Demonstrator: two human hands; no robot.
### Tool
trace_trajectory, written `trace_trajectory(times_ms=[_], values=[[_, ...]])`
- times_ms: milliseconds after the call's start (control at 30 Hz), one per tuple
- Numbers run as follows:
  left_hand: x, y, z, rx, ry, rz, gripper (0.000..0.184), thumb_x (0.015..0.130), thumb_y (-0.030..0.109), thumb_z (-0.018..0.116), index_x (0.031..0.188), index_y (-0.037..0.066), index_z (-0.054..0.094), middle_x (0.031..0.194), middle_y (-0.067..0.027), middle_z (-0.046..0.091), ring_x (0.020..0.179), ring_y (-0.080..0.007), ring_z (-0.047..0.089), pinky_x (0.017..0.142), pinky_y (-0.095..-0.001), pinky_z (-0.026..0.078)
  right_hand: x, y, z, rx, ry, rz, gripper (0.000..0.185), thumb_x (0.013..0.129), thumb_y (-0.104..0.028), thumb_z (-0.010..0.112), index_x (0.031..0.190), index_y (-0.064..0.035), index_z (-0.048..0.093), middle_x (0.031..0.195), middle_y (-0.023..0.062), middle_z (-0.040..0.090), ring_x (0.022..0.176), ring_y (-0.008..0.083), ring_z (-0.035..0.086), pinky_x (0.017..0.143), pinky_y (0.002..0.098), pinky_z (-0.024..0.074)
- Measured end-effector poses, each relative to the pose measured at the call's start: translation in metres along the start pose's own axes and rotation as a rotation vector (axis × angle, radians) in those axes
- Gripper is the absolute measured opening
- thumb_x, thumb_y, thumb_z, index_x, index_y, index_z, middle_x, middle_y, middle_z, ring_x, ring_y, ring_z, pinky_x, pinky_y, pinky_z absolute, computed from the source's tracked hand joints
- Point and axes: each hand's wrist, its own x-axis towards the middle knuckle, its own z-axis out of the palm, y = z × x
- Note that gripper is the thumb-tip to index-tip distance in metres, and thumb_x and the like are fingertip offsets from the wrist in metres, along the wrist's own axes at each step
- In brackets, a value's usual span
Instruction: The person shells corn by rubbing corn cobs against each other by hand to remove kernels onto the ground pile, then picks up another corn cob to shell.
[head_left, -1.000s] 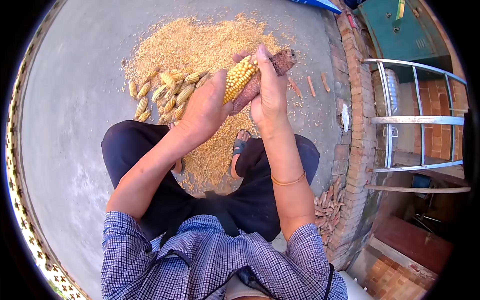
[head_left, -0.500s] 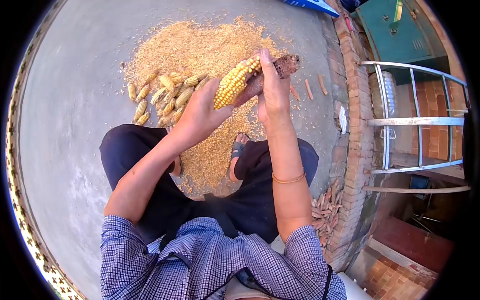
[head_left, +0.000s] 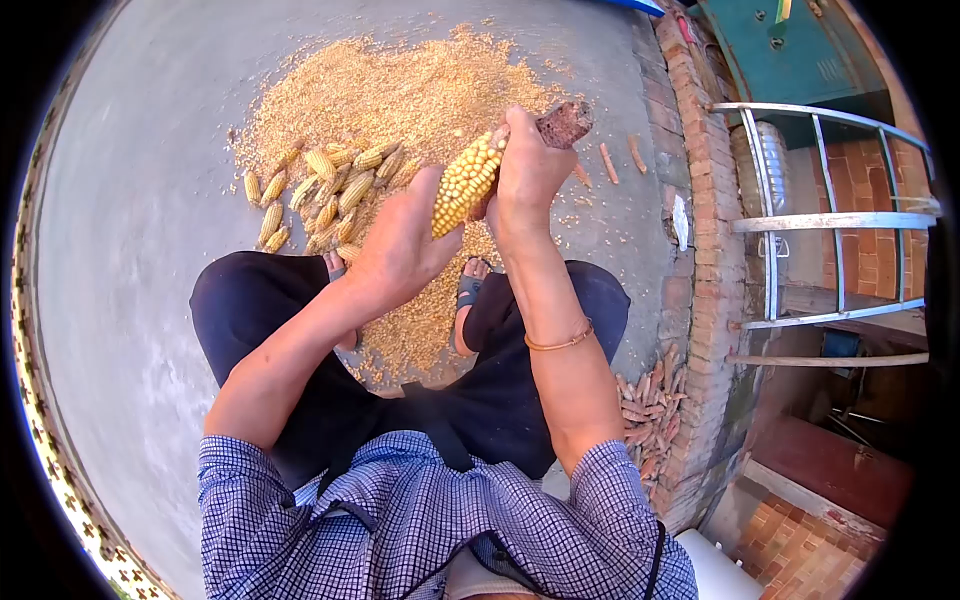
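A yellow ear of corn (head_left: 467,187) slants up between my hands, kernels facing me. Around its lower end my left hand (head_left: 400,235) is closed. My right hand (head_left: 535,180) wraps a dark reddish corncob (head_left: 566,124) that lies against the ear's right side; the cob's broken end sticks out past the knuckles. Most of that cob is hidden behind the right hand and the ear. Below and beyond both hands spreads a heap of loose corn kernels (head_left: 370,95). Several more ears of corn (head_left: 353,192) lie piled on its left part.
My feet in sandals (head_left: 470,285) rest at the kernels' near edge. A low brick edging (head_left: 708,220) runs along the right, with a metal rail (head_left: 830,222) beyond it. Bare cobs (head_left: 655,415) are heaped beside my right knee; a few others (head_left: 610,163) lie farther off.
My right hand has turned and moved slightly left and down, its fingers now covering more of the cob and the ear's upper part. My left hand still grips the ear. The view has shifted slightly.
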Motion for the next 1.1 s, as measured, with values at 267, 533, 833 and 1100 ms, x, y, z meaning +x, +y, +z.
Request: trace_trajectory(times_ms=[267,533,833,1100], values=[[0.007,0.001,-0.014,-1.007,-0.247,-0.305,0.035,0.086,0.015,0.07,0.109,0.005,0.047,0.073,0.0037,0.045,0.053,-0.0018,0.037,0.044,-0.0194,0.028,0.004,-0.02,-0.008,0.144,-0.335,0.088,0.021,0.091,-0.026,0.068,0.099,-0.0074,0.062,0.091,-0.0004,0.062,0.08,0.0102,0.059,0.074,0.0295,0.0478],[0.011,-0.001,-0.016,-1.02,-0.2,-0.32,0.033,0.093,0.028,0.062,0.113,0.005,0.048,0.073,-0.0004,0.048,0.052,-0.004,0.039,0.043,-0.0192,0.029,0.007,-0.02,-0.012,0.142,-0.417,0.033,0.026,0.09,-0.031,0.07,0.098,-0.0061,0.065,0.089,0.0023,0.066,0.079,0.0118,0.061,0.074,0.0305,0.0493],[0.014,0.003,-0.021,-1.162,-0.095,-0.508,0.045,0.104,0.047,0.033,0.108,0.005,0.05,0.071,-0.0055,0.052,0.047,-0.0079,0.04,0.04,-0.0212,0.027,-0.004,-0.024,-0.011,0.084,-0.632,0.024,0.052,0.088,-0.031,0.072,0.125,0.0018,0.055,0.099,0.0039,0.064,0.092,0.0128,0.06,0.081,0.0292,0.0502],[0.017,-0.017,0.007,-0.537,0.117,-0.159,0.046,0.105,0.042,0.035,0.107,0.0,0.053,0.077,-0.0081,0.055,0.06,-0.0118,0.048,0.053,-0.0285,0.041,-0.024,0.014,0.01,-0.398,-0.349,-0.604,0.073,0.088,-0.014,0.072,0.145,0.0023,0.029,0.107,0.0081,0.06,0.101,0.0124,0.058,0.089,0.027,0.048]])
